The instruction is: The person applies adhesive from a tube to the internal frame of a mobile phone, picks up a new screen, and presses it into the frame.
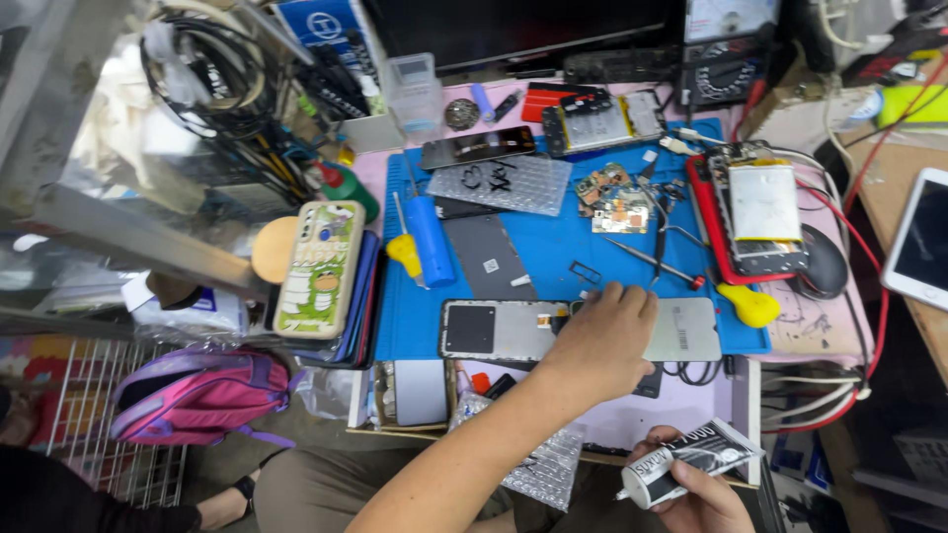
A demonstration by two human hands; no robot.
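Note:
My left hand (604,338) reaches across and presses its fingers down on the near edge of the blue work mat (563,257). It rests where a dark phone display panel (494,331) meets a grey back panel (689,329), both lying flat. Low at the right, my right hand (703,498) grips a black and white glue tube (691,462) with its nozzle pointing left, held off the bench. A small black frame piece (585,270) lies just beyond my left fingers.
On the mat lie blue (431,239) and yellow (403,253) screwdrivers, tweezers (660,245), circuit boards (614,202) and an opened phone with its battery (760,212). A green-cased phone (321,266) tops a stack on the left. A tablet (923,247) sits right, a pink backpack (197,390) below left.

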